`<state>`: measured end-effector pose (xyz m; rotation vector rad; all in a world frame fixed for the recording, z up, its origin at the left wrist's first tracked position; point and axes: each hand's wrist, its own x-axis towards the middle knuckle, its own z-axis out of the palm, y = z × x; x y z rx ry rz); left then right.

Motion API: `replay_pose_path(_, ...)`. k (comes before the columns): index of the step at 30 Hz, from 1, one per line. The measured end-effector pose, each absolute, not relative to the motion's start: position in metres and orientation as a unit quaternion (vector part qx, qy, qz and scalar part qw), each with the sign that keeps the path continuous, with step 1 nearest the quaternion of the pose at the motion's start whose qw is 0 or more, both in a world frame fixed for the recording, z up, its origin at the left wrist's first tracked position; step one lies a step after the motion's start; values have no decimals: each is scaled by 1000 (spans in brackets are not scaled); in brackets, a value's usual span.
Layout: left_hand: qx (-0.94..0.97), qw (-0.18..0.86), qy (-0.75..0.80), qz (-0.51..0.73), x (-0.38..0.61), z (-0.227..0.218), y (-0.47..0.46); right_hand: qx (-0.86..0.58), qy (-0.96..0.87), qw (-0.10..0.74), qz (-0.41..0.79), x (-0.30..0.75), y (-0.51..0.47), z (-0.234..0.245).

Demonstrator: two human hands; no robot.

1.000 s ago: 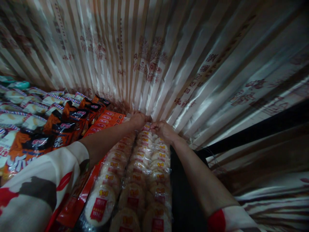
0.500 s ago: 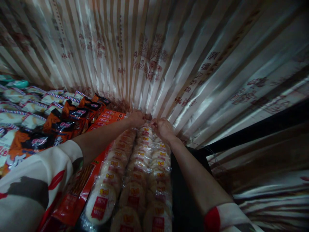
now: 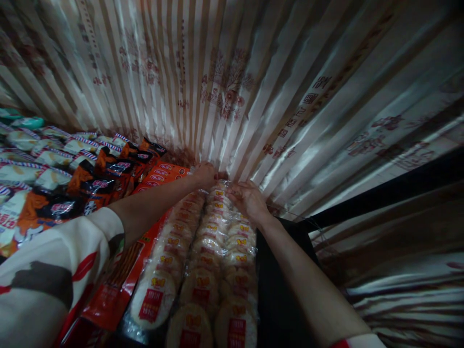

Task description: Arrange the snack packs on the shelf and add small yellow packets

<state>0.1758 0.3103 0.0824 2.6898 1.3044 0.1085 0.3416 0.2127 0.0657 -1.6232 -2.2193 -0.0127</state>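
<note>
Rice crackers in clear wrappers lie overlapping in three long rows, the left row [image 3: 152,295], the middle row [image 3: 201,285] and the right row [image 3: 237,285]. At the far end of the middle row, my left hand [image 3: 205,175] is closed with curled fingers. Its fingertips are dim, so what they pinch cannot be made out. My right hand [image 3: 248,197] reaches in from the other side, its fingers bent and closed on the edge of a wrapped rice cracker packet [image 3: 219,189] at the far end. The two hands are a short distance apart.
Orange-red snack packs [image 3: 125,268] lie beneath my left forearm. Further left stand orange-and-black bags [image 3: 92,186] and white striped packets [image 3: 54,157]. A pleated, printed curtain [image 3: 232,96] hangs close behind the goods. A dark bar [image 3: 380,188] crosses at the right.
My right hand has shifted slightly right and down, and its fingers have loosened a little. The left hand stays almost in place at the far end of the middle row.
</note>
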Motion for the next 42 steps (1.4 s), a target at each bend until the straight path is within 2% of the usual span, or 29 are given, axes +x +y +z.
replay_pose_path(11,918,7,372,135,162,84,285,-578,-800,160,-6,341,208,60)
replay_pose_path(18,947,-23,307,91,143,80,254,-567,-815,118,-37,333,201,68)
replay_pose_path(27,944,-24,318,88,142,74,254,-606,-773,146,-117,326,195,56)
replay_pose_path(35,938,-22,338,74,149,74,257,-594,-773,211,-69,329,187,59)
replay_pose_path(42,934,-27,348,72,151,73,253,-543,-820,178,-25,333,172,65)
